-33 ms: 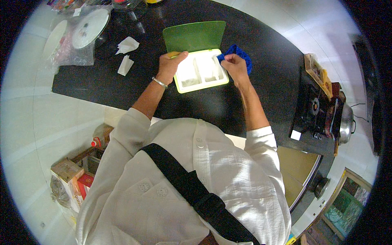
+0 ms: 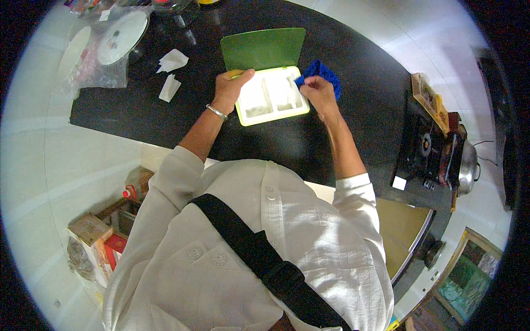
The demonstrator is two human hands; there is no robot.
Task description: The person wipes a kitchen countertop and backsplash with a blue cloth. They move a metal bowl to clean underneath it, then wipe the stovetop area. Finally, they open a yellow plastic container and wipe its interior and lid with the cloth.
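Note:
A shallow light-green and white box [image 2: 273,117] with a divider inside lies on the black counter, its darker green lid [image 2: 263,49] raised at the far side. Strong light washes out much of the interior. My left hand [image 2: 227,91] grips the box's left rim, thumb on top; the fingers beneath are partly hidden. At the right rim, my right hand [image 2: 321,95] pinches a blue cloth [image 2: 329,71]. One corner of the cloth reaches over the box's edge, while the bulk bunches on the counter behind my fingers.
Two crumpled white paper pieces [image 2: 173,60] lie left of the box on the black counter [image 2: 361,113]. A plastic bag with white plates [image 2: 122,38] sits at the far left. To the right are a gas stove [image 2: 425,142], a metal pot [image 2: 469,168] and a wooden rack [image 2: 428,99].
My right hand has shifted very slightly right and nearer to me with the cloth. The box and my left hand stay in place.

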